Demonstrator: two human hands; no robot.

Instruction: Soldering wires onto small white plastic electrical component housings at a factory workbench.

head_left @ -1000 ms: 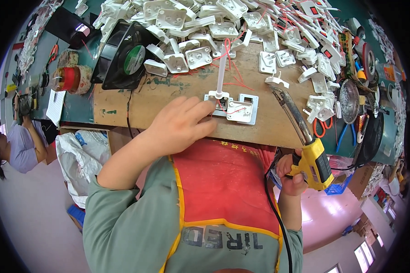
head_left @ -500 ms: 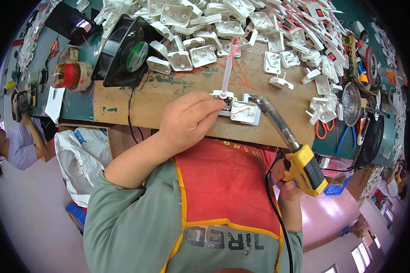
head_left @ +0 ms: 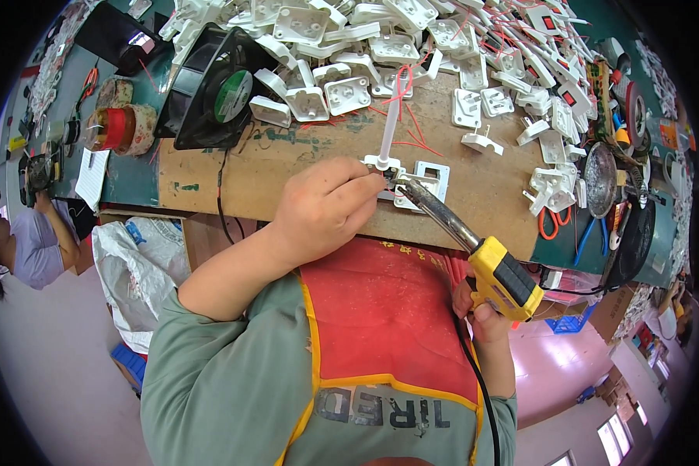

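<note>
Right hand's wrapped around a yellow-and-black soldering gun, grimy metal barrel over the squarish white plastic housing on a scuffed brown board. Left hand's pinched beside it, can't tell on what. Green bench, pale floor.

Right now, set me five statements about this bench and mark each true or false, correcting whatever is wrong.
1. The right hand holds the yellow iron. True.
2. The left hand rests on the fan. False: it is by the base of the white tube.
3. White parts are heaped at the far side of the bench. True.
4. The iron points away from the left hand. False: it points toward that hand.
5. The band on the jar is blue. False: it is red.
</note>
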